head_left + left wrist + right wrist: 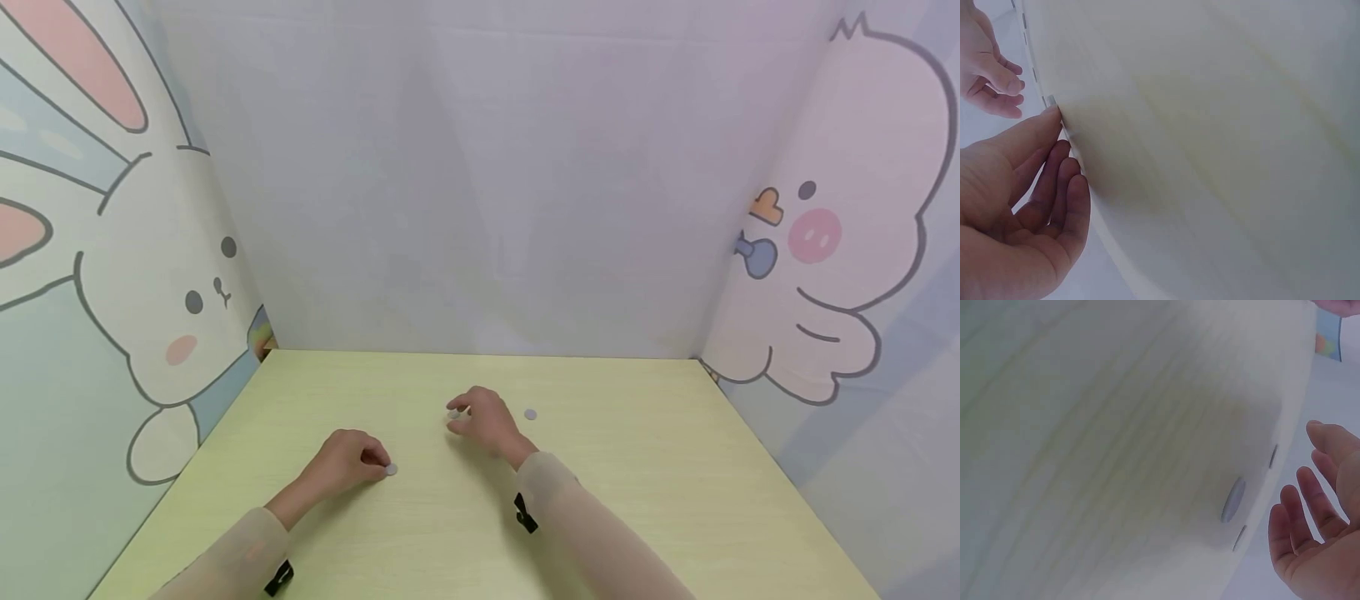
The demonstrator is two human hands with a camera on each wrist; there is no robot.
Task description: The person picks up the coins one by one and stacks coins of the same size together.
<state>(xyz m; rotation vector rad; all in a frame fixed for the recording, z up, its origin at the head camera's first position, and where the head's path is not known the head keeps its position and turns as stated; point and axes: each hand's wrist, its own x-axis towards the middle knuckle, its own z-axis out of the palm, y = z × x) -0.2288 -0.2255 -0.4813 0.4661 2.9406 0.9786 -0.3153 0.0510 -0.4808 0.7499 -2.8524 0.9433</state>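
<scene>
At the front left of the table, my left hand (345,460) pinches a small round grey disc (391,469) at the tips of thumb and forefinger. The left wrist view shows the disc's edge (1052,100) just past the fingertip, close to the tabletop. Farther back, my right hand (483,419) hovers above the table with fingers apart and nothing in its grasp. A second grey disc (453,413) lies between its thumb and fingers in the head view. To its right is another disc (530,414). Three flat discs, one of them the largest (1233,500), appear beside the right hand in the right wrist view.
The pale yellow wooden table (637,467) has a plain light curtain (487,208) behind it. Cloth panels with a cartoon rabbit (150,333) and a cartoon chick (862,250) stand along the left and right sides. Both sleeves carry a black strap piece (526,513).
</scene>
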